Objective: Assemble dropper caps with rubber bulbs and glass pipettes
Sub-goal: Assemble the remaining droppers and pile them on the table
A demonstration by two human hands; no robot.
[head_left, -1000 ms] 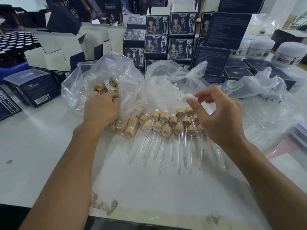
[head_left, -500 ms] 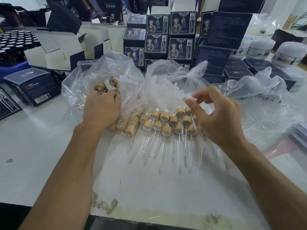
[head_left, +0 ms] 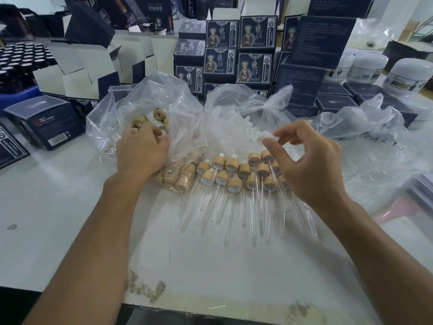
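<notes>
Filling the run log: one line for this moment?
left hand in cap bag | right hand pinches white bulb | finished droppers on table

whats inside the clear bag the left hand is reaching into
Loose wooden caps show through the clear bag, more near its bottom. The left hand covers whatever its fingers grip.
</notes>
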